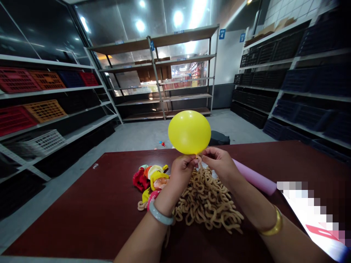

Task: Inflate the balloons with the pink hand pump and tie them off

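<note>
The balloon's neck is mostly hidden behind fingertips: the yellow balloon [189,130] stands above the table [79,208] near the middle of its far edge, its neck pinched in the closed thumb and fingers of the left hand [182,168]. The right hand [221,162] is half curled, its fingertips close together at the same spot beside a strand of tan cord [200,163]; whether they grip the strand, the neck or neither, I cannot tell. The strand's lower end is lost against a loose heap of tan cords [208,206], partly covered by both arms. The left forearm also hides part of the bright cloth pieces [141,180] left of the heap, so their shapes are hard to make out. A pink tube [259,179] slants toward the table's right edge, its far end disappearing behind the right hand. By the near right corner a white sheet [304,215] is partly blurred into blocks and cut off by the picture's border. Past the far edge, the balloon blocks some of the floor [137,135] and part of a dark bag [219,138]. Small red and blue bits [162,144] lie there too, too tiny to identify. Behind stand metal shelves [164,69], with crates [45,110] on the left-hand rack; the dark racks on the right blur together.
</note>
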A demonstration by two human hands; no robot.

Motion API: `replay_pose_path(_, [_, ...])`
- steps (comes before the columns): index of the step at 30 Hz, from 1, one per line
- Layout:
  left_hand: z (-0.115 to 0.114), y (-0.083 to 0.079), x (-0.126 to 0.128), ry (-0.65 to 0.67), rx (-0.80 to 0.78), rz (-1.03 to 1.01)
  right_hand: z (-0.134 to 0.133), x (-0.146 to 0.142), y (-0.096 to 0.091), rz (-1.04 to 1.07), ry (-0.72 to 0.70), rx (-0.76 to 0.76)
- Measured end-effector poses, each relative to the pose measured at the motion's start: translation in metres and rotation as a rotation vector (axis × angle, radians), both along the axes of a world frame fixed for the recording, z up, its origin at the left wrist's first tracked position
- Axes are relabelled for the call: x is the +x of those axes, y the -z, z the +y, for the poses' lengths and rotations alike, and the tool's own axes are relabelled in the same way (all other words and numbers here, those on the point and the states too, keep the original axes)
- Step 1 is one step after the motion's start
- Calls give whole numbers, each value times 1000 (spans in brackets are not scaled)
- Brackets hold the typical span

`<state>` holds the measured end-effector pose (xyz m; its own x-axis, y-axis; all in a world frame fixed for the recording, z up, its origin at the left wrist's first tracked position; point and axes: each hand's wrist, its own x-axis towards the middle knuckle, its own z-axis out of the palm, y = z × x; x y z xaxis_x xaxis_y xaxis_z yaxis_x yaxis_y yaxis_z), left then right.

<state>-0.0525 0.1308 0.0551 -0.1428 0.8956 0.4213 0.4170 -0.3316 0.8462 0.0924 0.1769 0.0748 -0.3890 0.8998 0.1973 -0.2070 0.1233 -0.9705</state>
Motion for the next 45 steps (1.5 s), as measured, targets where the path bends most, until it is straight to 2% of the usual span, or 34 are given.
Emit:
replay_pose_path(5, [-2, -5, 2, 40, -10, -26, 3, 0, -2, 74, -67, -126])
replay_pose_path(9, [-3, -8, 2, 70, -74, -169, 4, 0, 3, 83, -110, -84])
replay_pose_path(12, [-3, -8, 2, 64, -111, -271, 3, 0, 5, -32, -62, 86])
replay_pose_path(16, [-2, -5, 8, 35, -150, -457, -2, 1, 3, -254, 166, 549])
replay_pose_path(18, [-3, -3, 12, 37, -168, -586, -5, 0, 3, -318, 248, 720])
replay_pose_path(21, [-3, -1, 15, 60, -182, -719, -8, -1, 3, -358, 302, 836])
replay_pose_path(25, [-3, 0, 13, 70, -170, -698, -8, 1, 1, -345, 265, 876])
replay_pose_path(28, [-3, 0, 10, 83, -161, -649, -5, 5, -1, -324, 179, 831])
replay_pose_path(33, [-4, -2, 8, 72, -122, -445, 3, 9, 1, -235, 80, 565])
replay_pose_path(38, [-4, -1, 8, 78, -77, -281, 7, 8, 0, -152, 37, 571])
replay_pose_path(40, [-2, 1, 9, 44, -70, -272, 5, 5, -1, -81, 35, 514])
replay_pose_path(42, [-2, 1, 10, 5, -65, -276, 1, 2, 0, 18, 44, 381])
replay_pose_path(45, [-1, 1, 12, -44, -27, -265, -4, -4, 2, 156, -9, 35])
